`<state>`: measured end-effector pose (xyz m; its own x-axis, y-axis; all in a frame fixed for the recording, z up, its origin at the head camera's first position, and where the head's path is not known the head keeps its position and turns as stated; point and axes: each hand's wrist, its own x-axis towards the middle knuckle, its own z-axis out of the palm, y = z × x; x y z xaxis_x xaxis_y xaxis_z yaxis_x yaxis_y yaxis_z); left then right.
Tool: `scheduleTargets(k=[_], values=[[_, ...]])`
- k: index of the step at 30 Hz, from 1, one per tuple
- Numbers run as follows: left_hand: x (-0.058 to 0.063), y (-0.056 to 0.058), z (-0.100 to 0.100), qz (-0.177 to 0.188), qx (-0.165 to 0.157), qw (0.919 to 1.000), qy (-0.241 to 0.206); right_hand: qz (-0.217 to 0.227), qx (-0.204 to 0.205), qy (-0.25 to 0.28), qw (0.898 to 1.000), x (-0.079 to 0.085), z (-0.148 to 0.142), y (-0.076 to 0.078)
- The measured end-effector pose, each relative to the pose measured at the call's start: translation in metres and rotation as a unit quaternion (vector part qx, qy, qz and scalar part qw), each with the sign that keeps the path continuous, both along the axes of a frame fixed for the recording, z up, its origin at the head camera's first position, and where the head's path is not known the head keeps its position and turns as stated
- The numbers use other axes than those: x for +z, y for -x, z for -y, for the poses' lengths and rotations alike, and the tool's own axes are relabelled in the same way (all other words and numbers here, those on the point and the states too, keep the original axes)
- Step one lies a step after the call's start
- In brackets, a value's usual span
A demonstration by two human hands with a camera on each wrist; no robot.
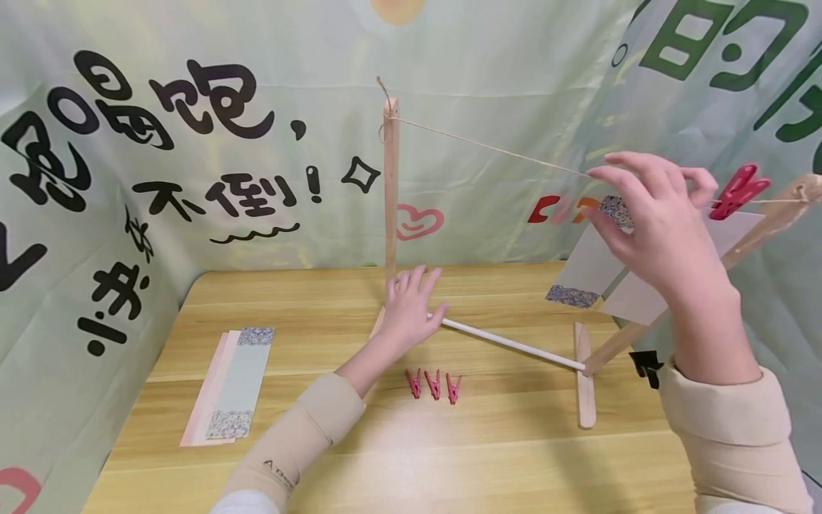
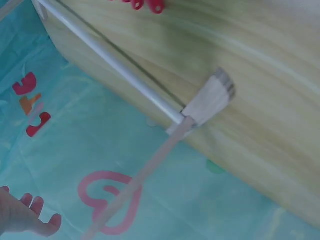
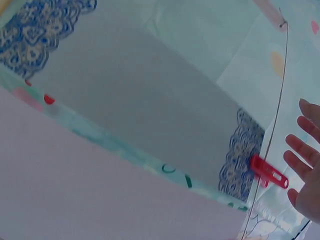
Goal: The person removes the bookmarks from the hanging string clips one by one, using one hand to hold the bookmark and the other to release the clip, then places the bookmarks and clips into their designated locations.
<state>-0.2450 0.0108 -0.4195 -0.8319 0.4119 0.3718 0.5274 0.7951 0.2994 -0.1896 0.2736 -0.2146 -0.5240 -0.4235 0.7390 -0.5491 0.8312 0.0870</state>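
Note:
My right hand point(image 1: 664, 221) is beside a thin string point(image 1: 488, 147), its fingers spread and slightly bent around nothing. In the right wrist view, a red clothespin point(image 3: 270, 172) near those fingertips clips a card with blue lace-pattern ends point(image 3: 150, 100) to the string. Another red clothespin point(image 1: 741, 191) sits further right on the string, above a plain pale card point(image 1: 632, 294). My left hand point(image 1: 411, 308) is held out with loose fingers near the left wooden post point(image 1: 391, 193). From the left wrist view, this hand is apart from the post and holds nothing.
A white rod point(image 1: 514, 345) joins the bases of the left post and the right post point(image 1: 616, 348). Three pink-red clothespins point(image 1: 433, 385) lie in a row on the wooden table point(image 1: 514, 450). Overlapping pink and lace-pattern cards point(image 1: 237, 382) lie at the left.

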Motion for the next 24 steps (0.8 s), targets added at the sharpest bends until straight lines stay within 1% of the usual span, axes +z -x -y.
scheduleTargets(k=[4,6,8,10,14,17,22,24], values=[[0.006,0.004,-0.012,-0.018,-0.010,0.9995,0.025,-0.004,-0.028,-0.006,1.000,0.004,-0.011,0.002],[0.008,0.007,-0.018,-0.018,-0.016,0.9993,0.029,0.003,-0.046,-0.004,0.999,0.006,-0.015,0.002],[0.010,0.008,-0.023,-0.017,-0.020,0.9990,0.035,0.003,-0.057,0.004,0.998,0.008,-0.019,0.003],[0.012,0.010,-0.029,-0.022,-0.021,0.9987,0.042,0.010,-0.070,0.007,0.997,0.009,-0.023,0.003],[0.014,0.013,-0.039,-0.034,-0.027,0.9978,0.050,0.022,-0.080,0.022,0.996,0.013,-0.031,0.002],[0.016,0.015,-0.046,-0.040,-0.034,0.9970,0.056,0.043,-0.100,0.021,0.994,0.016,-0.035,0.000],[0.021,0.017,-0.058,-0.030,-0.044,0.9965,0.064,0.080,-0.139,0.023,0.987,0.020,-0.041,-0.002],[0.023,0.017,-0.063,-0.022,-0.049,0.9965,0.064,0.083,-0.144,0.025,0.986,0.021,-0.043,-0.002]])
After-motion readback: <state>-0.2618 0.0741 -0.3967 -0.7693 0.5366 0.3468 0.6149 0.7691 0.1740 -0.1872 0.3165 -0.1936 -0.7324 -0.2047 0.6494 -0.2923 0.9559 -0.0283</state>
